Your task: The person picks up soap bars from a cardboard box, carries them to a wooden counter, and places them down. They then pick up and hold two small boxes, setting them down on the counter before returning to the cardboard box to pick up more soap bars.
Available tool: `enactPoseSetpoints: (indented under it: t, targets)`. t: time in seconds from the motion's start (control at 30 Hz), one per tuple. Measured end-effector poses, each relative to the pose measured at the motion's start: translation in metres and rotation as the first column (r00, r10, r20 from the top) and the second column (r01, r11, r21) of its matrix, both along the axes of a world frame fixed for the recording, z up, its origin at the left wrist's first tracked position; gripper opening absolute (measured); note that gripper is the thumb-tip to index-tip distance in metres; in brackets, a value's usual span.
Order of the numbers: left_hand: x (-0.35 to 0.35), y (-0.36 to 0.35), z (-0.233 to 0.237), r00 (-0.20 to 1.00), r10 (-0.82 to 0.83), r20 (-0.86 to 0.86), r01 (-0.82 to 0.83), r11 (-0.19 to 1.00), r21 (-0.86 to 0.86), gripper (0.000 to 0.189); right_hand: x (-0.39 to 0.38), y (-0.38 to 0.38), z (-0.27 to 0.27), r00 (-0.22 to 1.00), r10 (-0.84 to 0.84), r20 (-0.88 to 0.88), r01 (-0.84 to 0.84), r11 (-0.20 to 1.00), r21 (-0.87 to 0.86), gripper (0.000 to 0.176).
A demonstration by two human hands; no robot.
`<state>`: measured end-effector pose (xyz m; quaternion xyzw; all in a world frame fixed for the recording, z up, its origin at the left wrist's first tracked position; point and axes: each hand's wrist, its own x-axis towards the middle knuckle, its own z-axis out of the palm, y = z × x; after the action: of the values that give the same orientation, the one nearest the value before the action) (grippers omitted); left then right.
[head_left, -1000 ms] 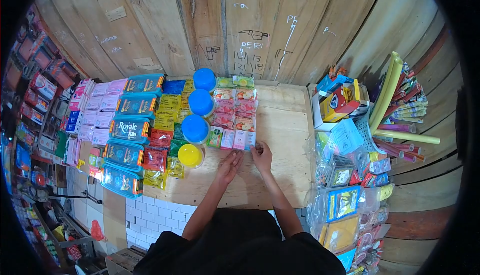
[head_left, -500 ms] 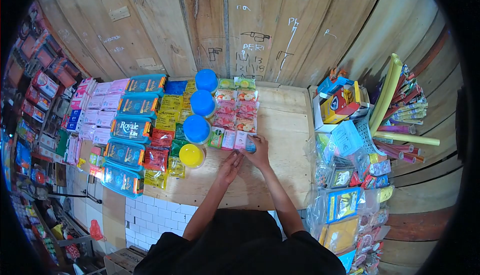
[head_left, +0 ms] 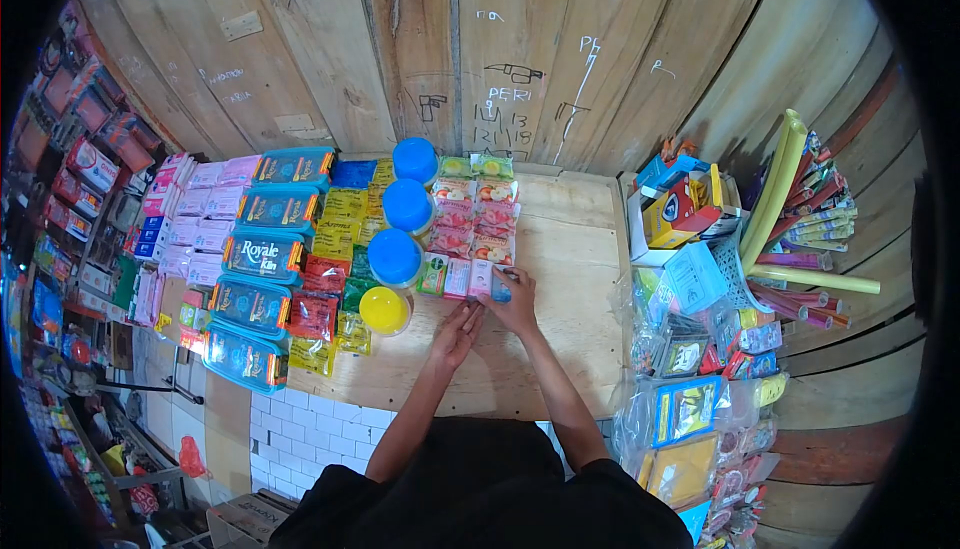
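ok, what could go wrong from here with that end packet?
1. The right hand has its fingers on the end packet, which sits tight against its neighbours. A small slip could skew the packet row.
2. The left hand lies flat close to the yellow jar. A sideways sweep might bump or tip it.

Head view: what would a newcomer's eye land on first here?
A column of three blue-lidded jars with a yellow-lidded jar at its near end stands on the wooden counter. Left of it runs a row of blue Royale packs; the right hand touches a small packet just right of the jars.
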<state>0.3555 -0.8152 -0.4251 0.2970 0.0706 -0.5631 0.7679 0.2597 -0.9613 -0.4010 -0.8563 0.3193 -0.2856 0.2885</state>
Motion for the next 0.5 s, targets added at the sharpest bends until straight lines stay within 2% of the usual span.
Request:
enactPoseSetpoints:
  t: [0.23, 0.5]
  targets:
    - [0.0019, 0.0004, -0.0006, 1.000, -0.003, -0.005, 0.003, 1.000, 0.014, 0.038, 0.0022, -0.0012, 0.0039, 0.999, 0.001, -0.041, 0.002, 0.998, 0.067, 0.067]
    - [0.0025, 0.0008, 0.0023, 1.000, -0.004, -0.028, 0.004, 1.000, 0.007, 0.039, -0.0016, -0.0041, -0.0055, 0.999, 0.033, 0.031, -0.037, 0.989, 0.140, 0.075]
